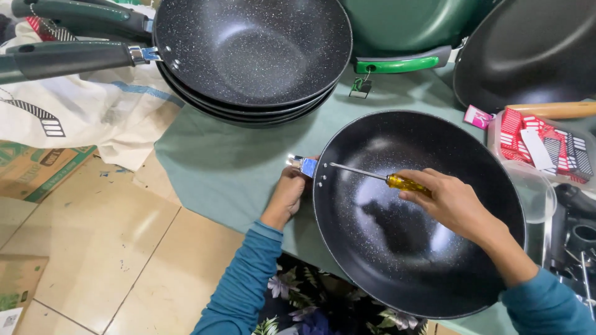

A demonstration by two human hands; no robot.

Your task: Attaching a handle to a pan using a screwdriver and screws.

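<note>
Speckled black wok [397, 248] lies nearest the person, on the green cloth [230, 161] over the table edge, tilted toward the lap. Over its bowl the right hand [453, 201] reaches in from the right, fingers closed round the yellow handle of a screwdriver [379, 177] whose shaft points left at the rim rivets. Outside that rim, the left hand [288, 192] is clamped on the metal handle bracket [304, 165], forearm angled up from below. Farther off sits a stack of black woks [254, 53] with dark handles.
</note>
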